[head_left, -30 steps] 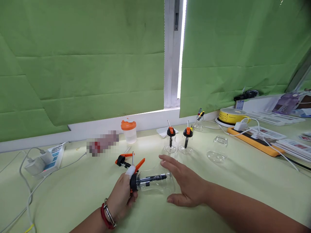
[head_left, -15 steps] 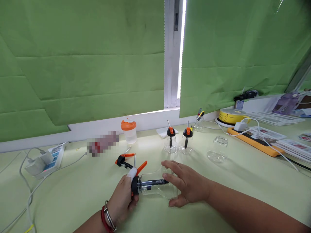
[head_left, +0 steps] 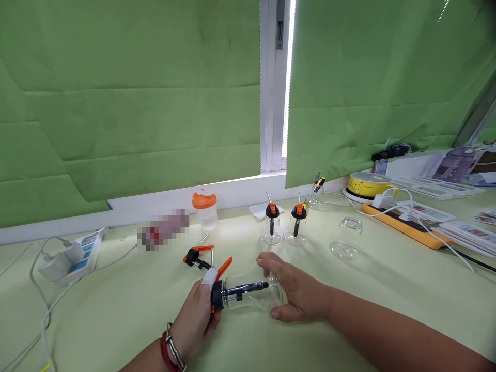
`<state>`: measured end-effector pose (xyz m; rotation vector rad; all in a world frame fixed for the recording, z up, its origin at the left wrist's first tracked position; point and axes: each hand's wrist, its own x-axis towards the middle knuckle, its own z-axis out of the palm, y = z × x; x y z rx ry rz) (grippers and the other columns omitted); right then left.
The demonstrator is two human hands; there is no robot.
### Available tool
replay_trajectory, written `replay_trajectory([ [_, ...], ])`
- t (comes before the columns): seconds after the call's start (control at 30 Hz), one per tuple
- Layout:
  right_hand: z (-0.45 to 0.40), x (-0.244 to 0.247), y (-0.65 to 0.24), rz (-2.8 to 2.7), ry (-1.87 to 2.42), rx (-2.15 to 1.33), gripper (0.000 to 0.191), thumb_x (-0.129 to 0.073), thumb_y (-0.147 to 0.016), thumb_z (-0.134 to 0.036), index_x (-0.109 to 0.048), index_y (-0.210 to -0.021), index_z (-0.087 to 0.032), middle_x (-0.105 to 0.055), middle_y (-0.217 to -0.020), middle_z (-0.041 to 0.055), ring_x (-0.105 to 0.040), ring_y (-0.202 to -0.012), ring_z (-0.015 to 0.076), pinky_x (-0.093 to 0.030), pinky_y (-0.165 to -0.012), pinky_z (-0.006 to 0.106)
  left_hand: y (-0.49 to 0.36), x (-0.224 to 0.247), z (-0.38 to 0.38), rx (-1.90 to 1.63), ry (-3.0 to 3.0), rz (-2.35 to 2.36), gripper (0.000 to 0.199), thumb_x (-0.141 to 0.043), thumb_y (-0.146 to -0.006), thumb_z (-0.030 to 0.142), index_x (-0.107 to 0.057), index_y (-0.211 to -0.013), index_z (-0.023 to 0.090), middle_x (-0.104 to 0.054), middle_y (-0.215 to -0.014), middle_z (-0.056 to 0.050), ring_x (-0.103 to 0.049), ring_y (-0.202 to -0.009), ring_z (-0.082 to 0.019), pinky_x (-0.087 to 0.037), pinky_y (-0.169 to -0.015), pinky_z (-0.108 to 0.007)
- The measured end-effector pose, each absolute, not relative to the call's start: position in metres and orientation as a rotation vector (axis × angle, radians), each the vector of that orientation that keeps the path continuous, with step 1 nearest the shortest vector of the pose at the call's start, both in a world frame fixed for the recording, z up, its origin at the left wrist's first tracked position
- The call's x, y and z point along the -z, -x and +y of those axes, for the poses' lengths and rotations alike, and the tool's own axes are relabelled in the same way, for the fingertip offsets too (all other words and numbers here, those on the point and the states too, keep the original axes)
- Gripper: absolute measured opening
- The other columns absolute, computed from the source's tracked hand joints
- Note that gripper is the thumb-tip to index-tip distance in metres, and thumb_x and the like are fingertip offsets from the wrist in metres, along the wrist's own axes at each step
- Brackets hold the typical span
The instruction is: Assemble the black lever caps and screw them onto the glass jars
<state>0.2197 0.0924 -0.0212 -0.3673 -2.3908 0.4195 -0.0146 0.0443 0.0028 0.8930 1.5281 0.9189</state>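
Observation:
A clear glass dispenser bottle (head_left: 251, 293) lies on its side above the table, its mouth toward the left. My left hand (head_left: 199, 305) is closed around the black cap (head_left: 217, 296) at its neck, and an orange lever (head_left: 224, 268) sticks up past the thumb. The dark pump tube shows through the glass. My right hand (head_left: 296, 289) grips the wide base, thumb below and fingers above. Just behind my left hand lies a loose pump head (head_left: 192, 257) with an orange lever. Two upright bottles (head_left: 272, 235) with black and orange tops stand farther back.
An open glass bottle (head_left: 344, 250) stands at the right. Behind are an orange-lidded cup (head_left: 205, 209) and a small glass bottle holding tools (head_left: 318, 194). Power strips lie at left (head_left: 83, 261) and right (head_left: 411, 227), with trailing cables. A yellow round container (head_left: 370, 185) sits back right.
My right hand's fingers have closed in around the bottle's base. The pump tube inside has tilted slightly, its far end now higher. My left hand stays on the cap.

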Motion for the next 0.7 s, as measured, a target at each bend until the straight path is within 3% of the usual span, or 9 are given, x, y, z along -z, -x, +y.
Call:
replay_trajectory([
  [0.4,0.0871,0.0227,-0.2255,-2.359,0.627,-0.853,0.075,-0.051,-0.084,-0.047,-0.009,-0.141,-0.023,-0.037,-0.124,0.0131,-0.048,-0.085,0.0167,-0.044,-0.079,0.035,0.0119,-0.0076,0.0417,-0.91,-0.888,1.555,0.046,-0.041,-0.074,0.067,-0.043,-0.075,0.021,-0.042,-0.042,0.009,-0.034,-0.033,-0.008,-0.021,-0.035,-0.019],
  [0.7,0.0848,0.0185,-0.2247,-2.275,0.693,-1.054,0.068,-0.046,-0.088,-0.049,-0.01,-0.141,-0.025,-0.04,-0.123,0.0104,-0.048,-0.082,0.0155,-0.041,-0.08,0.035,0.0121,-0.0061,0.0414,-0.913,-0.909,1.548,0.046,-0.042,-0.073,0.067,-0.044,-0.076,0.021,-0.042,-0.043,0.009,-0.029,-0.033,-0.007,-0.02,-0.036,-0.02],
])
